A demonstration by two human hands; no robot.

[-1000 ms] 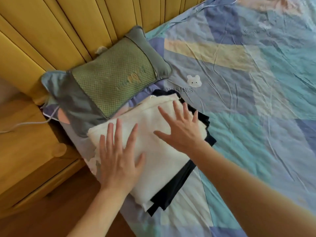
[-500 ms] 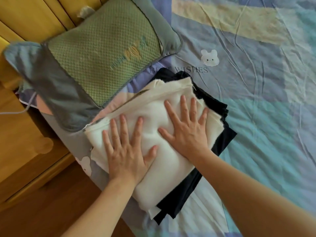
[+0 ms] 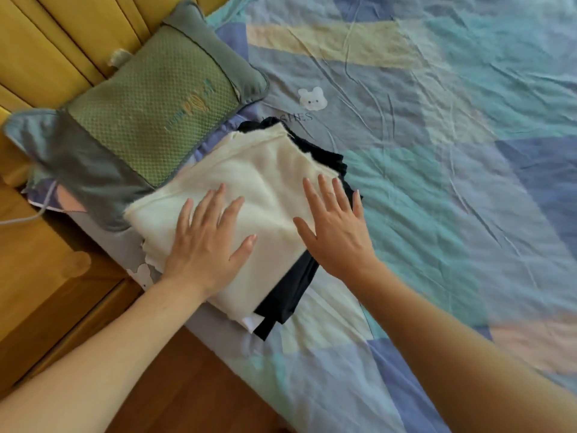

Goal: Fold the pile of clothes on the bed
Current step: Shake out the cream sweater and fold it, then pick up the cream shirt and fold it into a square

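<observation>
Folded cream cloth (image 3: 249, 182) tops the small stack at the near-left corner of the bed, with a dark navy garment (image 3: 290, 285) lying under it and sticking out along the right side and at the near end, where a sliver of white fabric (image 3: 249, 323) also shows. Your left hand (image 3: 206, 245) lies flat on the cream cloth, palm down, fingers spread and straight, gripping nothing. Your right hand (image 3: 334, 226) is laid the same way — open, fingers fanned — over the right edge of the stack, its fingertips reaching past the cream layer to the navy fabric beneath; whether the palm presses down or only rests there, you cannot tell from this view. Both forearms come in bare from the lower edge. The stack touches the lower corner of a green and grey pillow (image 3: 150, 98), which sits tilted against the yellow panelled headboard (image 3: 46, 51). Under everything spreads a wrinkled patchwork sheet (image 3: 437, 182) in blues, teal and pale yellow, with a small white bear print (image 3: 312, 98) just beyond the stack. To the left stands a wooden bedside cabinet (image 3: 40, 276), with a thin white cable (image 3: 28, 217) running across its top toward the pillow — and wooden floor (image 3: 187, 385) shows beside the bed's near edge.
</observation>
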